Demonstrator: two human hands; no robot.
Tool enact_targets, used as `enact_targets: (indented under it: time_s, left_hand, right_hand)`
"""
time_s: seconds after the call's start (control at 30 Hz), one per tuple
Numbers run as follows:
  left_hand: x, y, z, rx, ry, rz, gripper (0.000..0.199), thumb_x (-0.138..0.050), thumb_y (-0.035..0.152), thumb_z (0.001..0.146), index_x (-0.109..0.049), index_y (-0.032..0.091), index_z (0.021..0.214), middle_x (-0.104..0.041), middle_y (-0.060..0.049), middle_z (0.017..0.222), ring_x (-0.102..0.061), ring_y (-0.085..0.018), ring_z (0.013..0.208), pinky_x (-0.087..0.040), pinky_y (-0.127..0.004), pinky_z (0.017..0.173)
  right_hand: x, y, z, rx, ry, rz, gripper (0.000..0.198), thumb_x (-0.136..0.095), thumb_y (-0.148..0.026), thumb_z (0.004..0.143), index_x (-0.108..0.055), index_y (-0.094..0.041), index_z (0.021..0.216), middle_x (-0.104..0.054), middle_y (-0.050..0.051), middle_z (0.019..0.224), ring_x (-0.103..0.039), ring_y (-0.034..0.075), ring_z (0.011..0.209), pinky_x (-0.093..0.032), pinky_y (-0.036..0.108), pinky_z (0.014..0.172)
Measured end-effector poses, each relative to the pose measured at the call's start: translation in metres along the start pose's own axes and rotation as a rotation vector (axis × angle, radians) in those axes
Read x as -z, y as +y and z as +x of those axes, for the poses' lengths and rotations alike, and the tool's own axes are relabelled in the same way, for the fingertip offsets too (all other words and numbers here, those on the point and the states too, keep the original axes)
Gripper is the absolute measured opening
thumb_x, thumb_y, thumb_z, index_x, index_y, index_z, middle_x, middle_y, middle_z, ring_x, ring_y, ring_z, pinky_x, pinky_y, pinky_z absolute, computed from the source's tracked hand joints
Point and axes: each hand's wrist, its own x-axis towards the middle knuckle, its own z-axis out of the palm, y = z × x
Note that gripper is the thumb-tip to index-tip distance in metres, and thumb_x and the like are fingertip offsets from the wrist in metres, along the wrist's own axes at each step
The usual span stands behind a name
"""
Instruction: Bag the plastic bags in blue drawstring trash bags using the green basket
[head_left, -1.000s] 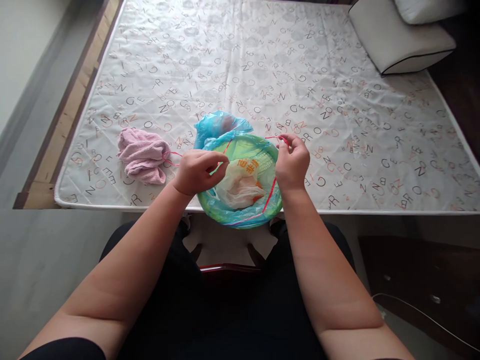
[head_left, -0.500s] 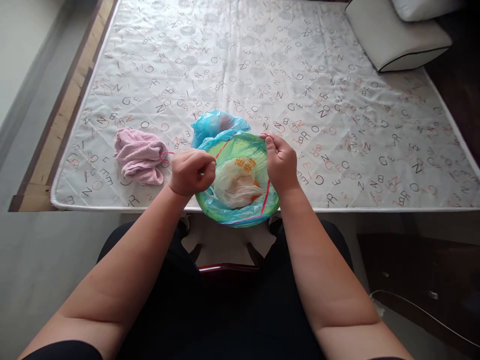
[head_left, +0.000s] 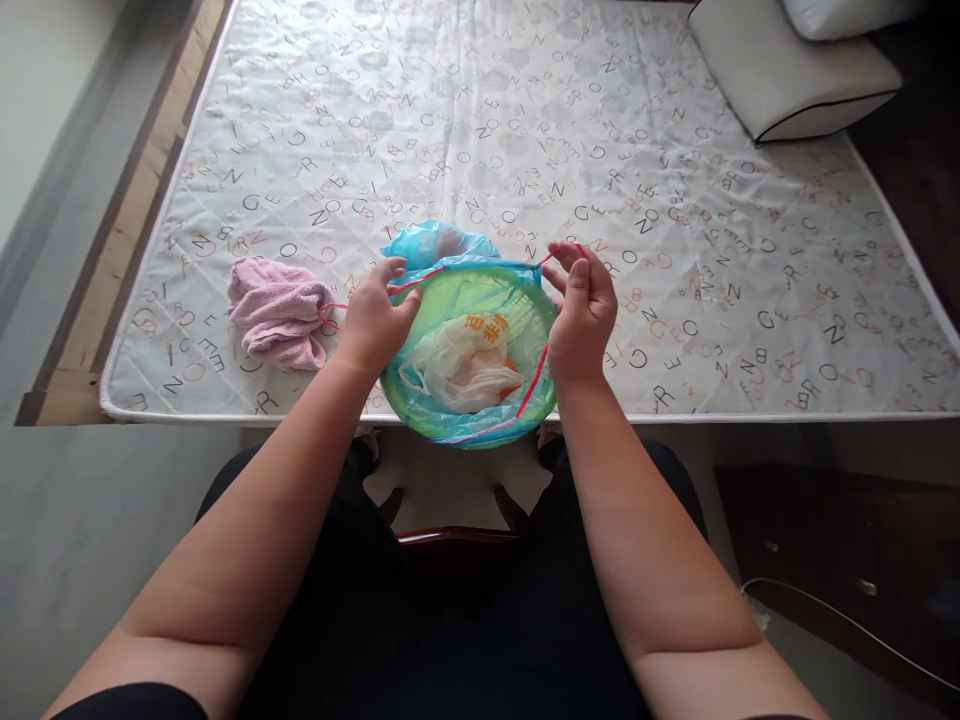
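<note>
In front of me is a green basket lined with a blue plastic bag. A crumpled white plastic bag with orange print lies inside. A red drawstring runs along the liner's edge. My right hand pinches the drawstring in a raised loop at the right rim. At the left rim, my left hand has thumb and fingers apart, close to the string. Behind the basket bulges a blue part of the bag with something indistinct inside. Left of my left hand lies a pink cloth.
A white mattress printed with letters spreads out before me. White cushions sit at its far right. Wooden bed frame borders the left side. A white cable runs across the floor at lower right.
My left hand has gone from a fist to spread fingers. My right hand has moved slightly right and lifted the drawstring away from the rim. The liner's far edge is pulled straighter.
</note>
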Motion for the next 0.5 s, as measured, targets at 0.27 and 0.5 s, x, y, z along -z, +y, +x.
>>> enact_targets:
  time_s: [0.27, 0.5]
  left_hand:
    - [0.003, 0.000, 0.003, 0.038, 0.057, -0.082, 0.022, -0.060, 0.025, 0.104, -0.081, 0.020, 0.105, -0.080, -0.008, 0.104, -0.072, -0.025, 0.102, -0.054, -0.038, 0.100]
    - [0.011, -0.014, 0.013, 0.142, 0.150, -0.097, 0.022, -0.054, 0.019, 0.103, -0.076, 0.020, 0.101, -0.076, -0.007, 0.099, -0.069, -0.024, 0.098, -0.051, -0.034, 0.099]
  right_hand:
    - [0.016, -0.001, 0.012, -0.086, -0.052, -0.077, 0.054, -0.036, -0.056, 0.115, -0.070, -0.031, 0.147, -0.070, 0.011, 0.146, -0.066, 0.029, 0.142, -0.065, 0.047, 0.105]
    - [0.054, 0.000, 0.029, -0.411, -0.225, -0.129, 0.047, -0.062, -0.062, 0.103, -0.080, -0.021, 0.118, -0.078, 0.010, 0.110, -0.071, 0.016, 0.072, -0.057, 0.026, 0.055]
